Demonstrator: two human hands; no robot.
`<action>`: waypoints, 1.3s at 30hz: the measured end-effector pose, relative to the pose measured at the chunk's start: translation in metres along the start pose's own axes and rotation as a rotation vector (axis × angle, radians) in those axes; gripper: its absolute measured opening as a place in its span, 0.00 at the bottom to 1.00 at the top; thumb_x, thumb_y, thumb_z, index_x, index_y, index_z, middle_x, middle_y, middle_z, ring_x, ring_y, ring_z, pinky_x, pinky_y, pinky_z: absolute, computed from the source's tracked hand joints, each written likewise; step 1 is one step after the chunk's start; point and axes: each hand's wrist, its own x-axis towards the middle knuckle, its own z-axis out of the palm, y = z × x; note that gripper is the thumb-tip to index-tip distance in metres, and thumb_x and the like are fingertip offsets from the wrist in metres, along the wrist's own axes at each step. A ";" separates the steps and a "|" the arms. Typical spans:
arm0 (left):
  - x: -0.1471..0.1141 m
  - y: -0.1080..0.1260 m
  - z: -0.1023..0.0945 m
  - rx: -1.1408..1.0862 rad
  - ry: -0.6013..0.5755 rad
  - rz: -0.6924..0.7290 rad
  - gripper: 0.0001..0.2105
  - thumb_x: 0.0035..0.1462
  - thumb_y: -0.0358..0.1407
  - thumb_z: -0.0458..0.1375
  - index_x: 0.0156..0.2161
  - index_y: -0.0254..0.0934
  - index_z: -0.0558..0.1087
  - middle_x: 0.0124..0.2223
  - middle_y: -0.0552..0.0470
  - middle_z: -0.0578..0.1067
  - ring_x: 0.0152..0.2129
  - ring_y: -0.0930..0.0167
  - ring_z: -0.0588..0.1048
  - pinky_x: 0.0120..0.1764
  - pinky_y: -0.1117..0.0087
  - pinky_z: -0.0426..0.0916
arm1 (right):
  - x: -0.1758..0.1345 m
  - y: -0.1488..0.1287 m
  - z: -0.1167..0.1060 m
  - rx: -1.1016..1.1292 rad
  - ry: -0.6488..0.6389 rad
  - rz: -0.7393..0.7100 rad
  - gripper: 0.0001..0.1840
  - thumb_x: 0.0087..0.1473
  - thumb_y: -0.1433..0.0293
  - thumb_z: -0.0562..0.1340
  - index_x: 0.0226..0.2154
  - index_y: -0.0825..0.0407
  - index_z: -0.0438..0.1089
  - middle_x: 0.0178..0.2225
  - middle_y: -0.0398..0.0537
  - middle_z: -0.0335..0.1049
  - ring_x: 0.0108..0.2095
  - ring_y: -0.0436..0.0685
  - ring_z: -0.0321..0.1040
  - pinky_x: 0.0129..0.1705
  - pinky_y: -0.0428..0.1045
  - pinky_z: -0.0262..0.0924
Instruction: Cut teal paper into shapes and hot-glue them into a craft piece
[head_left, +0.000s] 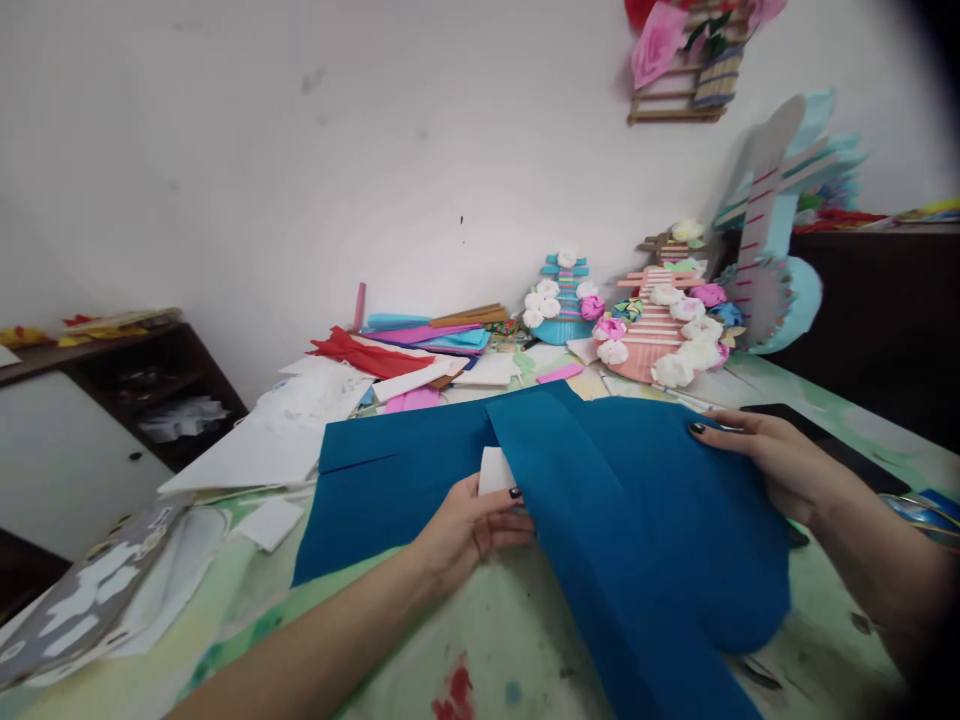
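Observation:
A large dark-blue sheet (675, 520), soft and paper-like, spreads across the table with a fold over its middle. Its left part (382, 510) lies flat and has a slit near the edge. My left hand (476, 525) is closed at the fold, thumb on top, pinching a small white card piece (493, 470) beside the blue edge; part of this card is hidden under the fold. At the upper right, my right hand (765, 455) grips the sheet's rounded edge between thumb and fingers, lifting that side a little.
Behind the sheet lie coloured crepe paper strips (375, 355) and white foam scraps (292, 420). Guitar-shaped decorations with paper flowers, one blue (564, 300) and one pink (649, 335), stand by the wall. A black flat object (832, 450) and scissors (919, 512) lie at right.

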 end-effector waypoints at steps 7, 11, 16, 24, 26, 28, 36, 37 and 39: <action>0.006 -0.015 -0.001 0.146 -0.010 -0.086 0.15 0.49 0.35 0.65 0.40 0.30 0.67 0.28 0.45 0.77 0.22 0.73 0.76 0.27 0.73 0.73 | 0.004 0.006 -0.013 -0.671 0.012 -0.339 0.21 0.45 0.61 0.62 0.43 0.51 0.68 0.49 0.59 0.70 0.48 0.68 0.67 0.50 0.58 0.60; 0.005 -0.016 0.000 0.148 -0.068 -0.080 0.18 0.50 0.35 0.65 0.44 0.31 0.67 0.35 0.42 0.78 0.26 0.71 0.77 0.30 0.72 0.74 | 0.005 -0.007 0.028 -0.782 -0.180 -0.519 0.26 0.51 0.53 0.58 0.47 0.51 0.66 0.51 0.57 0.68 0.52 0.67 0.64 0.54 0.59 0.55; 0.004 -0.021 -0.001 0.113 -0.115 -0.059 0.19 0.51 0.36 0.64 0.46 0.31 0.66 0.37 0.41 0.77 0.29 0.69 0.78 0.33 0.70 0.74 | 0.029 -0.028 0.090 -0.619 -0.484 -0.193 0.36 0.41 0.62 0.70 0.52 0.56 0.63 0.38 0.56 0.75 0.41 0.64 0.71 0.45 0.54 0.63; 0.002 -0.022 -0.004 0.090 -0.128 -0.078 0.23 0.47 0.41 0.67 0.44 0.30 0.67 0.39 0.39 0.77 0.31 0.66 0.78 0.37 0.63 0.73 | 0.043 -0.043 0.138 -0.296 -0.506 -0.145 0.17 0.38 0.78 0.68 0.36 0.54 0.72 0.22 0.43 0.69 0.22 0.48 0.65 0.21 0.42 0.59; 0.003 -0.023 -0.004 0.062 -0.160 -0.081 0.22 0.49 0.44 0.65 0.44 0.30 0.67 0.39 0.38 0.77 0.31 0.65 0.78 0.39 0.62 0.72 | 0.045 -0.043 0.146 -0.224 -0.410 -0.187 0.12 0.42 0.78 0.67 0.33 0.54 0.71 0.20 0.41 0.66 0.20 0.46 0.62 0.19 0.41 0.58; 0.004 -0.024 -0.005 0.041 -0.183 -0.071 0.20 0.52 0.45 0.63 0.42 0.30 0.68 0.40 0.39 0.77 0.32 0.65 0.78 0.39 0.62 0.72 | 0.050 -0.041 0.152 -0.160 -0.310 -0.222 0.07 0.47 0.77 0.66 0.33 0.55 0.70 0.21 0.40 0.65 0.20 0.45 0.62 0.21 0.41 0.59; 0.002 -0.020 -0.007 0.023 -0.223 -0.069 0.21 0.50 0.35 0.65 0.49 0.33 0.71 0.48 0.38 0.75 0.41 0.61 0.76 0.42 0.63 0.70 | 0.069 -0.037 0.152 -0.016 -0.162 -0.300 0.04 0.56 0.73 0.61 0.36 0.57 0.68 0.29 0.41 0.67 0.25 0.46 0.64 0.27 0.45 0.64; 0.001 -0.019 -0.007 0.026 -0.218 -0.075 0.21 0.50 0.34 0.65 0.50 0.33 0.70 0.49 0.38 0.74 0.41 0.61 0.76 0.42 0.63 0.70 | 0.070 -0.039 0.151 -0.008 -0.167 -0.311 0.03 0.55 0.75 0.61 0.35 0.57 0.68 0.27 0.40 0.66 0.24 0.46 0.64 0.27 0.44 0.64; 0.001 -0.018 -0.007 0.033 -0.202 -0.101 0.21 0.52 0.35 0.64 0.51 0.34 0.70 0.50 0.38 0.74 0.42 0.61 0.76 0.44 0.62 0.70 | 0.071 -0.043 0.149 0.005 -0.179 -0.338 0.06 0.51 0.79 0.62 0.34 0.56 0.69 0.25 0.39 0.66 0.23 0.45 0.63 0.28 0.44 0.64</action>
